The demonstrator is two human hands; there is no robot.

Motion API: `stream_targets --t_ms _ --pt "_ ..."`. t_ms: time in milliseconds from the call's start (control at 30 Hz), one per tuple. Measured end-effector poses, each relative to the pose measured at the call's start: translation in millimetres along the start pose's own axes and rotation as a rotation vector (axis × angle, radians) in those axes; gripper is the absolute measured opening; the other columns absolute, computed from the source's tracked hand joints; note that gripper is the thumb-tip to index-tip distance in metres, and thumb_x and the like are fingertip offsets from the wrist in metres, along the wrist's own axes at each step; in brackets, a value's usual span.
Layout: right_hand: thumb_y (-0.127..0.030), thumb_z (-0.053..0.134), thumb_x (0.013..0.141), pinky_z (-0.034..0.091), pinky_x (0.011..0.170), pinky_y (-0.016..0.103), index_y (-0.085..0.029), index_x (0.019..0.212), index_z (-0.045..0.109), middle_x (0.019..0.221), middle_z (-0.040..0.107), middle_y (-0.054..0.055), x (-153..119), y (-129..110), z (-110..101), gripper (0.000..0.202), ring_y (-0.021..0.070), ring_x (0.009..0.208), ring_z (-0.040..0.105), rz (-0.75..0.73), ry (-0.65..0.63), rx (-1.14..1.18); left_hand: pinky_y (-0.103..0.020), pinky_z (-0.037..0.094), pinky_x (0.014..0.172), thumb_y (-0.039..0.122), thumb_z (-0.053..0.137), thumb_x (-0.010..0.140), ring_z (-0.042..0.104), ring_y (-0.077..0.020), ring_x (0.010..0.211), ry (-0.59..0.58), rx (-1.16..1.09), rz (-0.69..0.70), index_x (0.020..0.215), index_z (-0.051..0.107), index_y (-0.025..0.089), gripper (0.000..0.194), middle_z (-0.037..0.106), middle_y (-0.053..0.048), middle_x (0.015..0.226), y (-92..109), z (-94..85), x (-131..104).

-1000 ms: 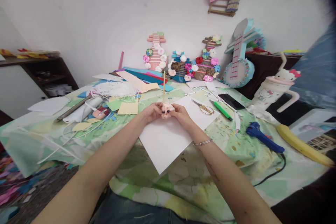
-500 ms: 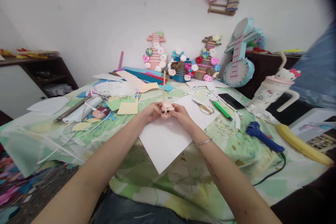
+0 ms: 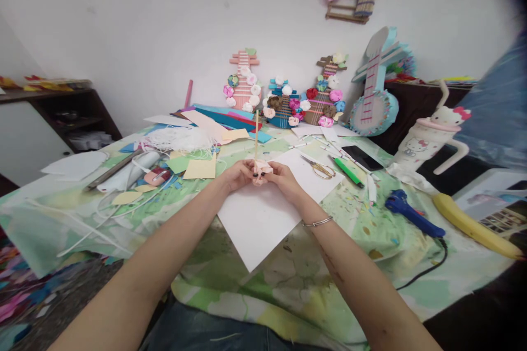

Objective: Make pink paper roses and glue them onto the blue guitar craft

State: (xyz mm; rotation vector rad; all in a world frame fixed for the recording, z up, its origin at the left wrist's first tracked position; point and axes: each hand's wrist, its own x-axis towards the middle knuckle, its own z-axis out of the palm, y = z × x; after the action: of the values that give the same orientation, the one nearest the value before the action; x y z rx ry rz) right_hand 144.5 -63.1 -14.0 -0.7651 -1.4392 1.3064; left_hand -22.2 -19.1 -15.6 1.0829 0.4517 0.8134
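Paper point(image 3: 262, 166), pale pink and gathered into a small crumpled bundle, is held between the left hand point(image 3: 240, 175) and the right hand point(image 3: 284, 177), over a white sheet point(image 3: 258, 225) that is laid on the cloth-covered worktop point(image 3: 206, 263). Whether the bundle is rested on the sheet or lifted off it cannot be told. Both hands are nearly closed, the fingers curled in and the thumbs brought together at the near face, with only the paper pinched between them. It is gripped from both sides, presumably so that the soft folds are steadied and not let spring open.

From the bundle's far side a thin wooden stick point(image 3: 257, 134) is seen to rise, its lower end hidden by the paper. The stick's long axis is set almost upright, with its free end pointed up; how far it is leaned toward the wall cannot be judged from this single view. The bundle itself is too compact for a clear long axis to be made out.

Scissors point(image 3: 323, 170) are laid on the sheet's right part, blades pointed away to the left, loops turned rightward. A blue glue gun point(image 3: 414, 214) is placed farther right, apparently for easy reach.
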Motion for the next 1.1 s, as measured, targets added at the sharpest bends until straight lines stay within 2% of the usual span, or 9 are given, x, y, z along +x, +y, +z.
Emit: stream_targets --t_ms 500,733,933,1033,1100 --pt "-0.022 0.066 0.057 0.042 0.065 0.025 -0.017 0.08 0.063 0.075 0.066 -0.001 -1.9 -4.5 3.0 0.024 0.0129 0.067 0.056 0.029 0.021 0.003 -0.027 0.047 0.06 -0.007 0.059 0.045 0.06 -0.0141 0.056 0.038 -0.003 0.001 0.064 0.063 0.01 0.025 0.063 -0.002 0.06 0.0 2.5 -1.1" --pt "-0.025 0.067 0.058 0.043 0.065 0.025 -0.018 0.08 0.063 0.076 0.066 -0.001 -1.7 -4.5 3.1 0.024 0.0139 0.068 0.057 0.034 0.032 -0.017 -0.029 0.047 0.062 -0.007 0.059 0.046 0.061 -0.0155 0.058 0.039 0.005 0.015 0.071 0.066 0.009 0.031 0.064 -0.002 0.062 -0.6 0.8 -0.4" --pt "-0.027 0.067 0.057 0.043 0.065 0.026 -0.018 0.082 0.063 0.075 0.066 0.0 -0.7 -3.2 2.1 0.026 0.0147 0.069 0.057 0.036 0.025 -0.025 -0.029 0.046 0.062 -0.006 0.061 0.046 0.06 -0.0151 0.057 0.03 0.015 0.028 0.071 0.065 0.009 0.03 0.064 -0.002 0.063 -0.1 4.4 -2.2" --pt "-0.025 0.066 0.056 0.04 0.061 0.024 -0.017 0.079 0.063 0.07 0.064 -0.002 0.4 -2.7 0.7 0.025 0.0129 0.064 0.053 0.035 0.067 -0.042 -0.029 0.047 0.065 -0.005 0.065 0.047 0.061 -0.0151 0.061 0.026 0.026 0.032 0.073 0.065 0.009 0.029 0.064 -0.003 0.066 1.7 7.4 -4.6" --pt "-0.025 0.064 0.056 0.037 0.057 0.023 -0.017 0.077 0.063 0.064 0.06 -0.003 1.2 -2.1 -0.6 0.022 0.0112 0.059 0.05 0.029 0.105 -0.048 -0.03 0.047 0.07 -0.005 0.067 0.048 0.062 -0.0159 0.068 0.036 0.038 0.025 0.08 0.065 0.01 0.036 0.066 -0.004 0.073 3.3 8.3 -6.3"
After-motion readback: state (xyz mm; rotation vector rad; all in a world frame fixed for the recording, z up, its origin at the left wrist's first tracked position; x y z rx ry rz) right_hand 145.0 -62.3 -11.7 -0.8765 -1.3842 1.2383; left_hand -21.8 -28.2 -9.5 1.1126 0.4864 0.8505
